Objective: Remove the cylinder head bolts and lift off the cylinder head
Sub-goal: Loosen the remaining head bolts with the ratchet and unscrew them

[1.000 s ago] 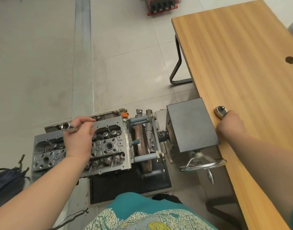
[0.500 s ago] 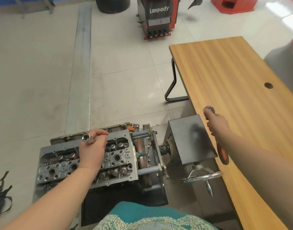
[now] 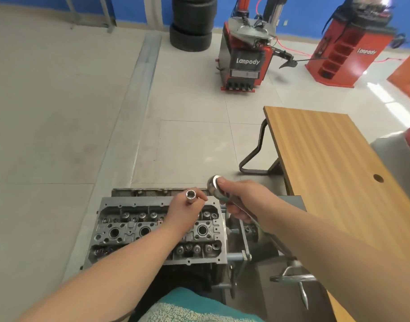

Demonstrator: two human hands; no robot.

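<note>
A grey aluminium cylinder head (image 3: 134, 231) with exposed valve springs and round plug wells sits on top of an engine held in a stand, low in the view. Above its right half, my left hand (image 3: 183, 212) grips a chrome deep socket (image 3: 190, 196), open end pointing up. My right hand (image 3: 240, 198) holds a chrome ratchet wrench (image 3: 215, 185) by its handle, thumb on the round head, just right of the socket. Socket and ratchet head are close but apart.
A wooden table (image 3: 339, 173) with a cable hole stands at the right. The engine stand's hand wheel (image 3: 292, 277) is at lower right. Red tyre machines (image 3: 243, 59) and stacked tyres (image 3: 192, 22) are far across the tiled floor.
My right hand lifted the ratchet off the wooden table and carried it left to the socket. My left hand stayed over the cylinder head. The view tilted upward.
</note>
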